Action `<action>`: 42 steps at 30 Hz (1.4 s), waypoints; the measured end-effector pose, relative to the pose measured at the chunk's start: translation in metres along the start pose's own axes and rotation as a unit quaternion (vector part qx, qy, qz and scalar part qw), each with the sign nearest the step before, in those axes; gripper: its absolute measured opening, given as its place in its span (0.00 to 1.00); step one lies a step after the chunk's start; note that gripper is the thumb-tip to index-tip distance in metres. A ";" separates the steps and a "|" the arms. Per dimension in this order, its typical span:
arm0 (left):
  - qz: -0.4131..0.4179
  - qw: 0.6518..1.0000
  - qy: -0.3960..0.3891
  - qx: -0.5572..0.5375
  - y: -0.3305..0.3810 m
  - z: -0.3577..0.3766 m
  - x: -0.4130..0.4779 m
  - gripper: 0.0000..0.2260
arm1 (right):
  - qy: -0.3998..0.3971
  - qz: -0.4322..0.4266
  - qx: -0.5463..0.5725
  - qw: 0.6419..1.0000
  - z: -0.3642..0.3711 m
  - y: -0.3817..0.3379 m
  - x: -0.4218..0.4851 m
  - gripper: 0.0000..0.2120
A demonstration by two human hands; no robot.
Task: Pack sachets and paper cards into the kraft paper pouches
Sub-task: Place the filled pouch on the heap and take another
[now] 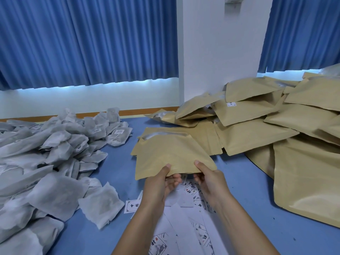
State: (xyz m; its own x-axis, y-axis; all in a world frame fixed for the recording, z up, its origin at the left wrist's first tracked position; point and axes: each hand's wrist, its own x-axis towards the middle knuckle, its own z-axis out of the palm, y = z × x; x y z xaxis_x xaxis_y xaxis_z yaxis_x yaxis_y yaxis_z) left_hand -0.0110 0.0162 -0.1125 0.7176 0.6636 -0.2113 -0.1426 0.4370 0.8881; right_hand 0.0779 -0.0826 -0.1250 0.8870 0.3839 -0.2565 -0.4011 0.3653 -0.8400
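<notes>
Kraft pouch (171, 155) held by left hand (160, 184), right hand (211, 181), paper cards (131, 206) partly hidden

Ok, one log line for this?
left hand: grips kraft pouch edge | right hand: grips same edge | sachets: piled left | paper cards: under hands | pouch heap: right

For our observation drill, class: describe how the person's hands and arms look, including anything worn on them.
The left hand and right hand are bare: no gloves, rings or watch show. The left forearm and right forearm are bare too, with no sleeve in view down to the frame's lower edge. The thumbnails look short and plain.
</notes>
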 end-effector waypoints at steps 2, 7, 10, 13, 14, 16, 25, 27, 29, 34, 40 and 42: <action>-0.003 1.000 -0.007 0.004 0.000 0.000 -0.001 0.05 | -0.029 0.001 0.011 1.000 0.004 0.002 -0.003 0.02; 0.006 1.000 -0.017 0.018 -0.001 0.005 -0.006 0.08 | -0.017 -0.034 -0.002 0.999 0.004 0.001 -0.004 0.05; 0.006 1.000 -0.008 0.017 0.000 0.005 -0.006 0.07 | -0.050 -0.010 0.002 0.999 0.005 0.003 -0.005 0.05; -0.011 0.999 -0.023 0.025 0.000 0.005 -0.008 0.08 | -0.086 0.006 0.000 0.996 0.009 0.009 -0.008 0.10; -0.016 0.999 -0.027 0.030 0.000 0.004 -0.008 0.08 | -0.083 0.001 0.003 0.997 0.010 0.010 -0.009 0.11; -0.022 0.999 -0.030 0.034 0.000 0.003 -0.008 0.07 | -0.076 -0.013 0.012 0.997 0.010 0.010 -0.008 0.10; -0.031 0.999 -0.009 0.033 -0.003 0.002 -0.006 0.05 | -0.088 0.018 -0.005 0.996 0.015 0.014 -0.014 0.03; -0.035 0.999 0.016 0.016 -0.003 0.001 -0.006 0.06 | -0.053 0.008 -0.003 0.999 0.014 0.011 -0.011 0.05; -0.035 0.998 0.043 -0.010 -0.001 -0.001 -0.004 0.07 | -0.030 0.010 0.003 1.000 0.010 0.007 -0.008 0.05; -0.035 0.999 0.034 0.021 0.001 0.000 -0.006 0.05 | -0.043 0.029 -0.002 0.999 0.010 0.012 -0.010 0.01; -0.055 0.998 0.020 0.037 0.001 0.000 -0.004 0.06 | -0.026 0.007 -0.014 1.000 0.012 0.012 -0.008 0.03; -0.042 0.998 0.029 0.043 0.000 -0.002 -0.001 0.06 | -0.024 0.006 -0.016 1.000 0.009 0.009 -0.007 0.03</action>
State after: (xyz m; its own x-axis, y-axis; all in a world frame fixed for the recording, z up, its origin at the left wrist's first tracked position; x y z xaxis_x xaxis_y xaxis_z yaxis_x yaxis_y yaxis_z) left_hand -0.0134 0.0167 -0.1130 0.6835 0.6619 -0.3077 -0.0230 0.4409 0.8973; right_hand 0.0664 -0.0744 -0.1265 0.8700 0.4289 -0.2433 -0.4026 0.3330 -0.8527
